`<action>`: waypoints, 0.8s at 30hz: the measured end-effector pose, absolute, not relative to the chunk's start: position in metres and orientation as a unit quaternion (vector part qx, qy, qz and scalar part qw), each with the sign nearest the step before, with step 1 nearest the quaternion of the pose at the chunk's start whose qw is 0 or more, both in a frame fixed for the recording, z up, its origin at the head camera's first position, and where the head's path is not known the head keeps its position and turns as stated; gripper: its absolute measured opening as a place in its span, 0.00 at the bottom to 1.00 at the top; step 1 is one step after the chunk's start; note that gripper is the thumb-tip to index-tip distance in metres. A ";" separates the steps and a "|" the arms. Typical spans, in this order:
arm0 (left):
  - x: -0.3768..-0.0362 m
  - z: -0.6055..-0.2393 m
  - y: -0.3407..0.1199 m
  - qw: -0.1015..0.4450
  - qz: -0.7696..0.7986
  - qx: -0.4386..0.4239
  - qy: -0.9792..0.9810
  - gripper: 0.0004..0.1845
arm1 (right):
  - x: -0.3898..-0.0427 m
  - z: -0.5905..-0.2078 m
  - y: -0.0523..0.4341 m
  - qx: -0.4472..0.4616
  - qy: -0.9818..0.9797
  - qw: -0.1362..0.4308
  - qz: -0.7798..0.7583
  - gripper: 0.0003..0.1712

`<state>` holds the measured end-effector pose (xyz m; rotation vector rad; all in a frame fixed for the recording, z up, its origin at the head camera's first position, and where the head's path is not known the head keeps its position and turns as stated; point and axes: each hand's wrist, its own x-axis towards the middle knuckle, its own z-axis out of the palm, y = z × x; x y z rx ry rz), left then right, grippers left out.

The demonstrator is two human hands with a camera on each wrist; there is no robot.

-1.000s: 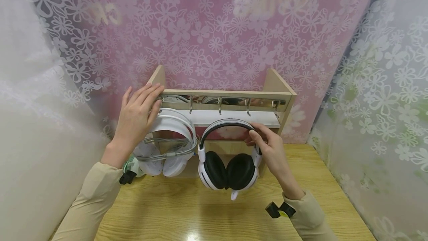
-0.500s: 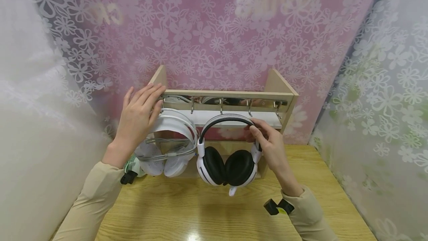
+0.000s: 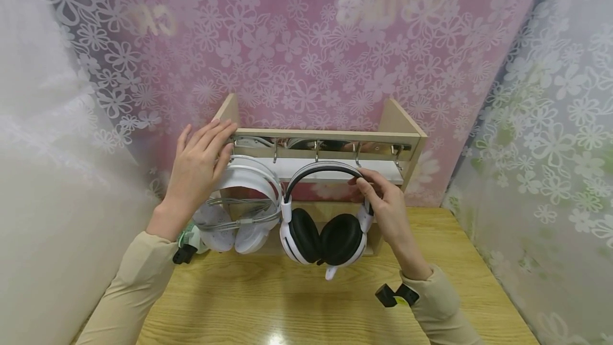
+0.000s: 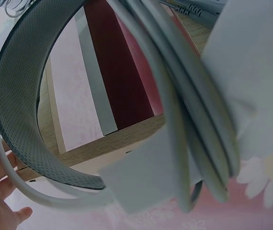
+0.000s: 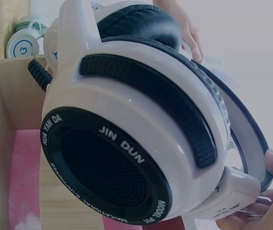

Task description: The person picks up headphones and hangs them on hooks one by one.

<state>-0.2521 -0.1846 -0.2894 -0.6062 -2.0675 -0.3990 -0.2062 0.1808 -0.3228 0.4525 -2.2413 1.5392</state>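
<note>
Up against the pink flowery backdrop sits a small wooden rack [image 3: 399, 121] with a row of metal hooks [image 3: 316, 150] under its top rail. Right hand [image 3: 388, 209] pinches the headband of the black-and-white headset [image 3: 325, 228] near its right end, holding it just under the hooks with the ear cups hanging clear of the worktop [image 3: 306, 302]. Left hand [image 3: 198, 166] lies flat with fingers straight on the rack's top left corner, over the white headset [image 3: 244, 201] hanging there. Both headsets nearly touch side by side; hooks to the right look free, and the worktop's front has plenty of bare room
</note>
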 end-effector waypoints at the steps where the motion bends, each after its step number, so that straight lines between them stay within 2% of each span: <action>1: -0.252 -0.289 -0.185 0.457 -0.162 -0.246 -0.839 0.21 | -0.207 -0.323 0.181 0.160 -0.796 0.191 0.551 0.21; 12: -0.253 -0.289 -0.185 0.459 -0.166 -0.247 -0.837 0.21 | -0.209 -0.323 0.175 0.144 -0.759 0.166 0.613 0.21; 24: -0.253 -0.290 -0.185 0.460 -0.161 -0.249 -0.837 0.21 | -0.221 -0.327 0.179 0.135 -0.764 0.162 0.610 0.21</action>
